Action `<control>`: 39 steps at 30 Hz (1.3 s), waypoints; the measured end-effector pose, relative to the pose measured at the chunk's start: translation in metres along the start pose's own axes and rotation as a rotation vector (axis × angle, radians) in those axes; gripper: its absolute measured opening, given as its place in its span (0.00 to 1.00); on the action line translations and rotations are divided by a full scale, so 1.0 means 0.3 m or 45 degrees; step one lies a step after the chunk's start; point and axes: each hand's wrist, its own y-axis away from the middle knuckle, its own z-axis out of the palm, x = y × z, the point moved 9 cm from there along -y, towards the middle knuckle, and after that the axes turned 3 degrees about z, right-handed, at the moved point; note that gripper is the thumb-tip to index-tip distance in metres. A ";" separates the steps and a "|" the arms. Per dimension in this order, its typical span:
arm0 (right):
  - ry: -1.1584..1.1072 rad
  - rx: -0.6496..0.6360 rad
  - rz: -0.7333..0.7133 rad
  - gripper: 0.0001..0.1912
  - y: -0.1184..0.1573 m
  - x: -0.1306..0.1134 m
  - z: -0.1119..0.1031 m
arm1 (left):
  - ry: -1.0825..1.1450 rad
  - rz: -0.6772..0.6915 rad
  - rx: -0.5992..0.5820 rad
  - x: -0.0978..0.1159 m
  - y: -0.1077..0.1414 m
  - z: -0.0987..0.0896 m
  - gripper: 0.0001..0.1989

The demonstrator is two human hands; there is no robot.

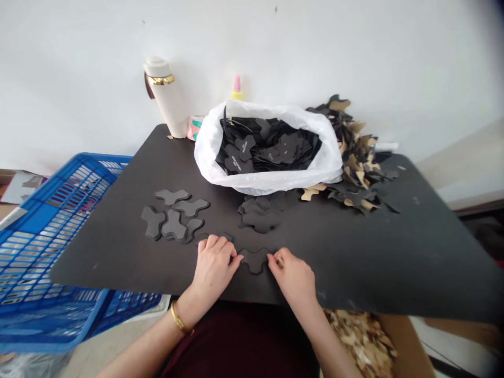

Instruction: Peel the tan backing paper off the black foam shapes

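A dark grey, flat three-lobed piece (255, 260) lies near the table's front edge. My left hand (216, 265) pinches its left end between thumb and fingers. At the opposite end, my right hand (293, 275) grips the edge; a small tan bit (280, 261) shows among its fingers. Left of my hands lie several similar grey pieces (174, 224), some overlapping. Further dark pieces (193, 239) are partly hidden behind my left hand. A loose stack of dark pieces (260, 215) sits beyond the held one, in front of a white plastic bag (268, 181) filled with more, some with white print.
Black and tan scraps (356, 152) are heaped right of the bag. A white bottle (169, 105) stands at the table's back left. A blue plastic basket (43, 207) is left of the table (374, 262). Below its front edge, a cardboard box (405, 346) holds tan scraps.
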 end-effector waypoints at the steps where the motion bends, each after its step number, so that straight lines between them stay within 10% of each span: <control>1: 0.044 -0.019 0.006 0.13 -0.007 -0.001 -0.003 | -0.050 0.014 -0.022 0.000 -0.006 -0.006 0.11; 4: 0.141 -0.046 0.062 0.17 -0.022 0.024 -0.014 | -0.189 0.118 -0.012 0.024 -0.015 -0.031 0.09; 10: -0.176 0.025 0.052 0.19 -0.041 0.135 -0.046 | -0.129 1.030 -0.121 0.259 0.043 0.060 0.29; 15: -0.563 0.297 0.103 0.15 -0.174 0.331 -0.156 | -0.107 1.217 -0.310 0.295 0.043 0.136 0.34; 20: -0.299 0.525 -0.048 0.15 -0.360 0.366 -0.254 | -0.091 1.265 -0.322 0.253 0.046 0.087 0.34; 29: 0.354 0.387 -0.278 0.19 -0.554 0.211 -0.245 | -0.187 1.092 -0.324 0.009 0.007 -0.019 0.35; 34: 0.208 0.586 -0.320 0.18 -0.425 0.204 -0.283 | -0.096 0.939 -0.013 0.054 -0.007 -0.083 0.30; 39: -0.241 0.777 -0.348 0.12 -0.174 0.189 -0.317 | 0.591 0.582 0.254 0.201 -0.089 -0.131 0.21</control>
